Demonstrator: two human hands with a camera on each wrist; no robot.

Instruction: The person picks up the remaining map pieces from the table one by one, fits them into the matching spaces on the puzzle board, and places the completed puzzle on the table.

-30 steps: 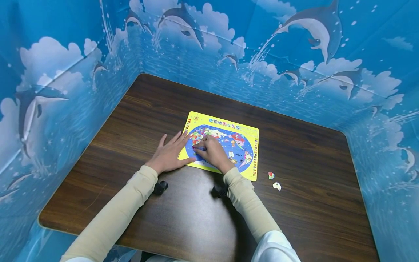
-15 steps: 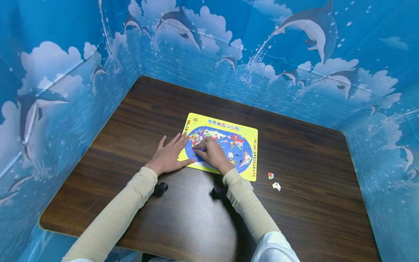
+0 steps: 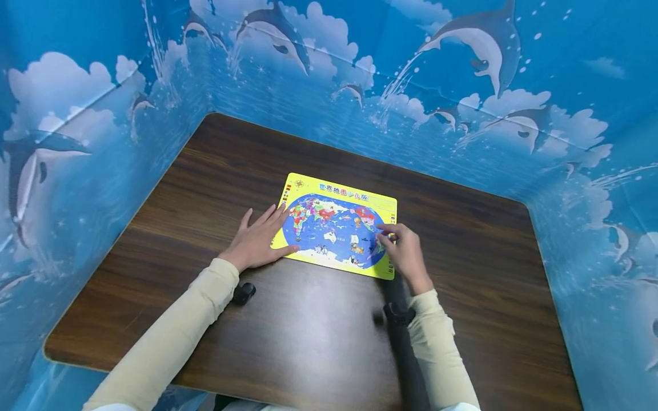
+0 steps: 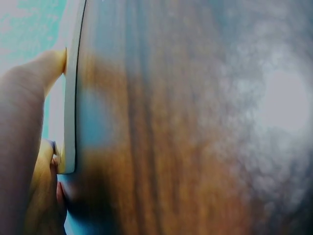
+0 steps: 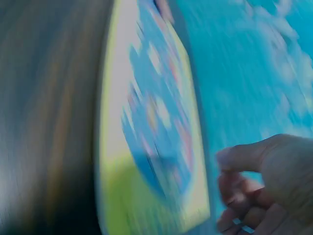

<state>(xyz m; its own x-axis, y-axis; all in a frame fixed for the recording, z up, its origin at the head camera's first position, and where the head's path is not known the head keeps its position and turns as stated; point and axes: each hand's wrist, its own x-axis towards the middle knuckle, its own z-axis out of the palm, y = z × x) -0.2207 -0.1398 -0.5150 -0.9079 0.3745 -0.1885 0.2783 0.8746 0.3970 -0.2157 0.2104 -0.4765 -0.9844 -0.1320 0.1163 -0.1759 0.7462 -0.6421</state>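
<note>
A yellow-bordered world map puzzle board lies on the table, with coloured land shapes on its blue oval. My left hand rests with spread fingers on the board's left edge, its thumb along the front edge. In the left wrist view part of this hand shows beside the board's edge. Over the board's right end is my right hand, thumb and index finger a little apart. Blurred in the right wrist view, this right hand shows loosely bent fingers and nothing held.
The dark wooden table stands against a blue dolphin-print cloth. Black wrist devices, including the left one, sit by both wrists. My right hand and forearm cover the spot where two small pieces lay.
My right hand has lifted from the left part of the map and moved right, uncovering the middle of the map. The left hand stays on the board. The view has shifted slightly.
</note>
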